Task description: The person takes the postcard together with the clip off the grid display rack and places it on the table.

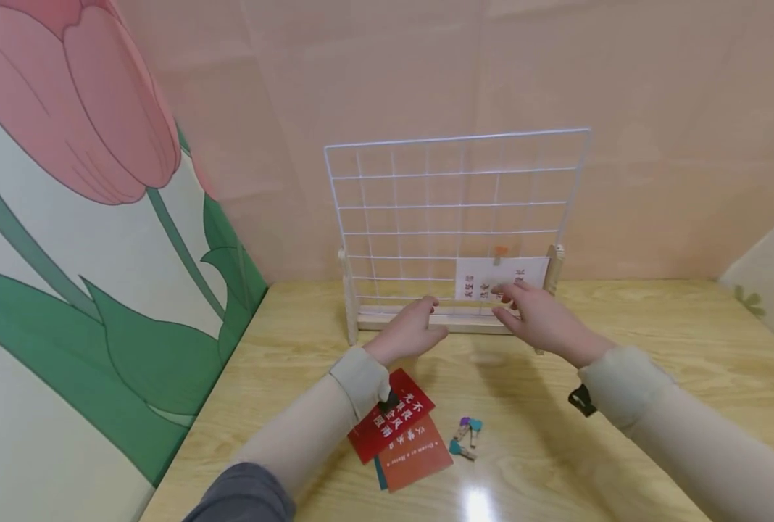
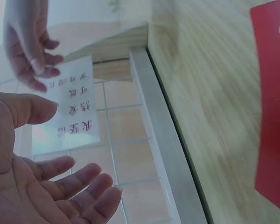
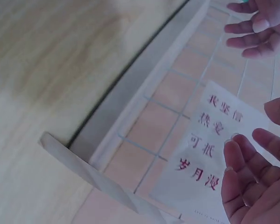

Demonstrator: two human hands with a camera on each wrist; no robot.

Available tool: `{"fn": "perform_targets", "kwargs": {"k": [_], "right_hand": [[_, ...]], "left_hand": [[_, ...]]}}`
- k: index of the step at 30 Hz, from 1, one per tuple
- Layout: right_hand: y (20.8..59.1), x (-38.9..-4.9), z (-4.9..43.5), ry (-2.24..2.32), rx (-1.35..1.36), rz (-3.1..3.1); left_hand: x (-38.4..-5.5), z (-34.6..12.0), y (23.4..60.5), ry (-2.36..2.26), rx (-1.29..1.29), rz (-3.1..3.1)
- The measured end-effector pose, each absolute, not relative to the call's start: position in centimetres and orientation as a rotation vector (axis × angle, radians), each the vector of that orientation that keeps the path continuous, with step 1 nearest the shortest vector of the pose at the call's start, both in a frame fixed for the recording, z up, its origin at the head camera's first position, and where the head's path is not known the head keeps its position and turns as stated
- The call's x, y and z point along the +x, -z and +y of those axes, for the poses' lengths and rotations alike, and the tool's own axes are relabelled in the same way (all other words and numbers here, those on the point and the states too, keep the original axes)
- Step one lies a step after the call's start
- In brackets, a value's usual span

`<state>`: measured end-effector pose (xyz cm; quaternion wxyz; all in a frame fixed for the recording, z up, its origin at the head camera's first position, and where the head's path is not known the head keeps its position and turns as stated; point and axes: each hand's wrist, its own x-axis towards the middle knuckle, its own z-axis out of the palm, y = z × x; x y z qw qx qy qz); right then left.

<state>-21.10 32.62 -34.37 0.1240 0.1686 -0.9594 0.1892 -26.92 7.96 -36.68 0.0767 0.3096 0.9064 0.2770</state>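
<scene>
A white card (image 1: 470,271) with red characters hangs on the lower right of a white wire grid (image 1: 459,138), held at its top edge by a small orange-topped clip (image 1: 501,252). My right hand (image 1: 543,319) hovers before the card's lower right part, fingers loosely bent and holding nothing; it hides some of the characters in the head view. Left of the card, my left hand (image 1: 408,332) reaches toward the bottom of the grid. In the left wrist view, that left hand (image 2: 51,172) has its palm and fingers spread, with nothing in them.
Wooden feet and a wooden base bar (image 1: 468,323) carry the grid on the wood-grain table. Nearer me lie a red card (image 1: 419,400), an orange-red card (image 1: 419,457) and a teal one (image 1: 380,475), overlapping. Small clips (image 1: 463,449) with teal and purple tops lie to their right.
</scene>
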Motion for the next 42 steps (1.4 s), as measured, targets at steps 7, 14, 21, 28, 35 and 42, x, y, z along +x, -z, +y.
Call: {"fn": "perform_targets", "kwargs": {"k": [7,14,21,28,35,42], "right_hand": [[32.9,-22.7,32.6,-0.561,0.457,-2.738],[31.9,-23.6,32.5,-0.558,0.427,-2.702],[31.1,-23.9,32.6,-0.595,0.414,-2.717],[30.3,-24.4,33.0,-0.676,0.352,-2.787],[30.2,-25.0,33.2,-0.550,0.350,-2.809],[29.7,-25.3,32.9,-0.493,0.271,-2.862]], "left_hand": [[-27.4,10.0,36.4,-0.836,0.909,2.746],[-28.0,11.8,36.4,-0.920,0.947,2.717],[-28.6,12.7,36.8,-1.152,0.913,2.556],[-28.9,12.9,37.1,-1.278,0.825,2.478],[-28.5,13.1,36.9,-1.386,0.845,2.423],[-29.4,13.3,36.5,-1.401,0.780,2.556]]}}
